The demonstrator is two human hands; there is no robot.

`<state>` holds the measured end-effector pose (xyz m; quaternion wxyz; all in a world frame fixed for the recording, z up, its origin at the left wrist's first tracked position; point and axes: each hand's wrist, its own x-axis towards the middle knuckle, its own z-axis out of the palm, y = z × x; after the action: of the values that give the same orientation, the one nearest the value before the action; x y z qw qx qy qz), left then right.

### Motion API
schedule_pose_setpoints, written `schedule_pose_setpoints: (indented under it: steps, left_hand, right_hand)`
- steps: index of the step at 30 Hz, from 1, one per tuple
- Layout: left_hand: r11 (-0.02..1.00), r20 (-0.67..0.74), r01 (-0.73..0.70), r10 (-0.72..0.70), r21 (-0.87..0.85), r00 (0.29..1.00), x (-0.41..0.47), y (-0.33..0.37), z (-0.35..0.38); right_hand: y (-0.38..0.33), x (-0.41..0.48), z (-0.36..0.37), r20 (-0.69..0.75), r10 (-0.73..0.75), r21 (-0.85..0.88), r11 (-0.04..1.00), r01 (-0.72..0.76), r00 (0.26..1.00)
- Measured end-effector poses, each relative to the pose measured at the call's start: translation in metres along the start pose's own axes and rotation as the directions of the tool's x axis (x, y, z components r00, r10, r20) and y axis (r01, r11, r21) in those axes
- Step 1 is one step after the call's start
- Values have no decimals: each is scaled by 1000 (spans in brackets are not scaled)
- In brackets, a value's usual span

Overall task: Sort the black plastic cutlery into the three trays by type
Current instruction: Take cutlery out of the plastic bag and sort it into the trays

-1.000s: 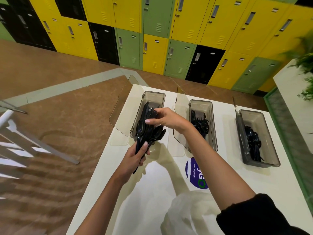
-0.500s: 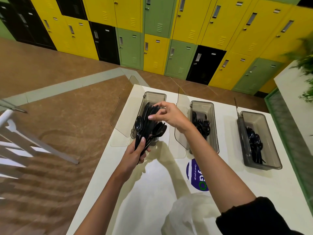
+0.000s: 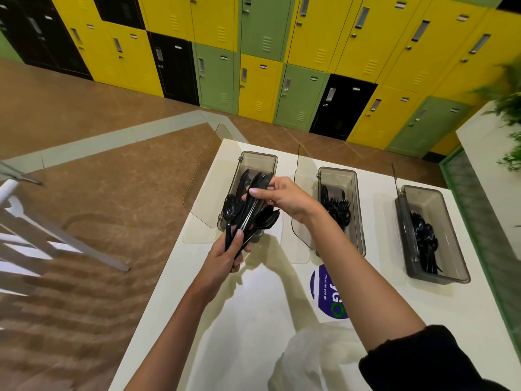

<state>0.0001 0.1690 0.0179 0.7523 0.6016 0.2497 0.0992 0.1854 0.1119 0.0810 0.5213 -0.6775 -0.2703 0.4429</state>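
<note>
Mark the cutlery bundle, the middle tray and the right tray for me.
cutlery bundle [image 3: 245, 218]: head view, on the packed handles midway along the bundle.
middle tray [image 3: 337, 179]: head view, on the bare floor at its far end.
right tray [image 3: 431, 206]: head view, on the bare floor at its far end.

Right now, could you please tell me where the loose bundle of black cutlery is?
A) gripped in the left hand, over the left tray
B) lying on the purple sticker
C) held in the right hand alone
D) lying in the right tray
A: the left hand grips the bundle of black cutlery by its handles over the left tray, while the right hand pinches a piece at its top.
</note>
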Motion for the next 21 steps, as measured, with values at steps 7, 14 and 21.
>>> schedule_pose_setpoints:
  steps: [7,14,21]
  left_hand:
    - [997,-70,41,-36,67,997,0,-10,-14]
    - [996,-113,41,-33,74,993,-5,-19,-28]
    - [998,-106,19,-11,68,994,-5,-18,-28]
  right_hand:
    - [-21,18,-14,-178,-44,22,999,49,983]
    - [-26,56,-31,-487,-103,-33,994,100,867]
    - [12,72,-4,-458,2,-324,931,-169,889]
